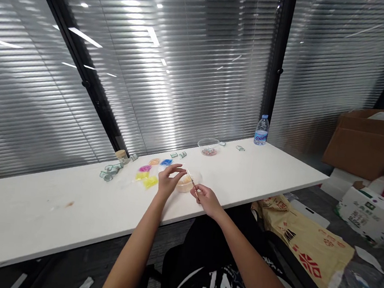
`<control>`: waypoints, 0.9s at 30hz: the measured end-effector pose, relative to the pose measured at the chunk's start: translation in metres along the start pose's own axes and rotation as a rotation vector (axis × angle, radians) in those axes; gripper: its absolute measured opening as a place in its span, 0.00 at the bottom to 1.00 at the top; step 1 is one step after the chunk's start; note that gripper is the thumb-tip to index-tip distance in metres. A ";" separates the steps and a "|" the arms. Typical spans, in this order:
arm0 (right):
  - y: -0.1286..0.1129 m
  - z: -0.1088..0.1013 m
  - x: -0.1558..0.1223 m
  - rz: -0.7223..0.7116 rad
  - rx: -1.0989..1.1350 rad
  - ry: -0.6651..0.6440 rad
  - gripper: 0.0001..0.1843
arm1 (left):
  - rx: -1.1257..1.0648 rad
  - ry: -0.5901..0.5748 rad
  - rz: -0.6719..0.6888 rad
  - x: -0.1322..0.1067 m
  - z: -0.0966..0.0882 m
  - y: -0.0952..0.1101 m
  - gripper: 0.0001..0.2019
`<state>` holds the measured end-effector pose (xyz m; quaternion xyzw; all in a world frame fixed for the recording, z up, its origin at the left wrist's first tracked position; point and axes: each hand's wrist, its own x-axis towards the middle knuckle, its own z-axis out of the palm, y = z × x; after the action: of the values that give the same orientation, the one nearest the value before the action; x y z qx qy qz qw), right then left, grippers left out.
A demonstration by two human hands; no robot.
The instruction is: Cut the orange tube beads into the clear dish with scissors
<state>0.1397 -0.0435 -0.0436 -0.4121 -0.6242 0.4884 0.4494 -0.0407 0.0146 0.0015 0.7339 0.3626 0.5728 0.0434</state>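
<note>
Between thumb and fingers, my right hand [208, 201] grips a slender, pen-like stick [192, 183] that slants up and to the left. My left hand [170, 178] is closed in a pinch close to the stick's upper tip; whatever sits between those fingertips is too small to make out. Both hands are above a clear round bowl [184, 188] with pale orange contents, partly hidden by them. Left of my left hand lie small flat packets: pink [145, 168], orange [154, 161], blue [166, 162] and yellow [150, 182].
A second clear bowl [208, 151] with small coloured bits stands farther back. Green-edged clear rolled pieces [107, 173] lie at the left. A water bottle [262, 131] is at the back right of the white table [48, 220]. Cardboard boxes [365, 140] are off the right end.
</note>
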 end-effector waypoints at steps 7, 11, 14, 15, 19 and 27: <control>0.000 -0.001 0.000 -0.006 -0.013 -0.014 0.16 | 0.087 0.056 0.102 -0.003 0.000 -0.001 0.15; 0.000 0.000 -0.001 -0.008 -0.019 -0.021 0.17 | 0.143 0.074 0.156 -0.004 0.001 -0.003 0.15; 0.000 0.000 -0.001 -0.010 -0.020 -0.026 0.17 | 0.180 0.067 0.207 -0.004 0.001 -0.005 0.15; 0.000 0.000 -0.001 -0.011 -0.020 -0.027 0.17 | 0.189 0.064 0.222 -0.004 0.001 -0.005 0.14; -0.001 0.000 -0.001 -0.012 -0.016 -0.029 0.17 | 0.212 0.053 0.266 -0.004 0.001 -0.007 0.14; -0.004 -0.001 -0.002 -0.012 -0.001 -0.041 0.16 | 0.218 0.026 0.288 -0.005 0.001 -0.007 0.15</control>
<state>0.1408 -0.0462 -0.0401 -0.3985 -0.6361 0.4936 0.4392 -0.0434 0.0171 -0.0058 0.7712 0.3143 0.5397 -0.1236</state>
